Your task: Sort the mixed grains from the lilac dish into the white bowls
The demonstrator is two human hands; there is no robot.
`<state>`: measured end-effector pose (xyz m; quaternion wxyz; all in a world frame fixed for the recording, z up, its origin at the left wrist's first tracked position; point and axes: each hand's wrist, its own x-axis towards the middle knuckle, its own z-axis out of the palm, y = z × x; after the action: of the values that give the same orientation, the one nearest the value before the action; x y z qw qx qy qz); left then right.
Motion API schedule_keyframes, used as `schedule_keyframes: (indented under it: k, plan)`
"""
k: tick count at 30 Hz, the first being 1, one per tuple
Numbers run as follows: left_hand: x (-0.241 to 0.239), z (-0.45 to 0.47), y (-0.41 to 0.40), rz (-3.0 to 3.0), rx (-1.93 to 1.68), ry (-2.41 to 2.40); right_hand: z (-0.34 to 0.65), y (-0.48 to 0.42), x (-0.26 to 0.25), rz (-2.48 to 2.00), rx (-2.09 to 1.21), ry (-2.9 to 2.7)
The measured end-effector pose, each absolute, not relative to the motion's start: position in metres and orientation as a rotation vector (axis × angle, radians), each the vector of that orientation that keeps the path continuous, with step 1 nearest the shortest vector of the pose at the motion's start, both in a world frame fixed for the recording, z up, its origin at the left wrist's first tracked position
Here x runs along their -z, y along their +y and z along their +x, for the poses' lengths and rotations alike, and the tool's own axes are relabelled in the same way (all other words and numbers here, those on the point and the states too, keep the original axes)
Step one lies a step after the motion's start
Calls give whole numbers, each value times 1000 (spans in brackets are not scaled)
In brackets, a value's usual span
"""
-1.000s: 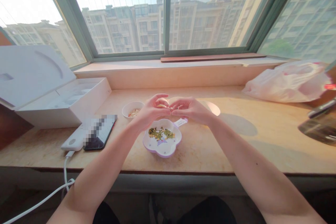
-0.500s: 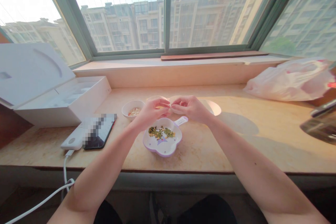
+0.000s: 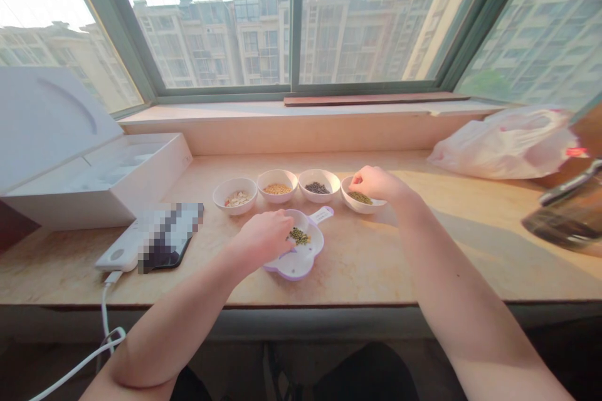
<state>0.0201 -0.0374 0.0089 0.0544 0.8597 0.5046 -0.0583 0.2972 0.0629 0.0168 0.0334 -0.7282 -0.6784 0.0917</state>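
My left hand (image 3: 266, 237) is over the left side of a white and purple handled dish (image 3: 305, 262), its fingers bent down toward the mixed beans (image 3: 299, 237) there. Its fingertips are mostly hidden behind the hand. My right hand (image 3: 375, 183) reaches over the rightmost white bowl (image 3: 350, 205), which holds green beans (image 3: 361, 198). Thumb and fingers are pinched together just above them; anything between is too small to make out. Left of that bowl stand a bowl of dark beans (image 3: 317, 188), one of yellow grains (image 3: 277, 189), and one of pale flat pieces (image 3: 237, 198).
On the left are an open white box (image 3: 155, 169), a phone (image 3: 174, 244) and a white power bank (image 3: 120, 252) with a cable (image 3: 104, 307). A plastic bag (image 3: 508, 144) and a dark glossy vessel (image 3: 562, 219) lie at the right. The table edge runs along the front.
My hands were close together above the dish and have parted. The left came down to the dish's beans; the right moved right to the green-bean bowl. The row of bowls is now uncovered.
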Motion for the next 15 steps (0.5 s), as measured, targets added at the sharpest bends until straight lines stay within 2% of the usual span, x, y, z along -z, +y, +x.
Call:
schedule_keyframes:
  k: [4,15]
  plan:
    - [-5,24,-40,2609,220,1534,303,68,-13,-2220,-318,-2022]
    - [6,27,-33,2685,-23,1424,307,71,-8,-2172,-185,-1967]
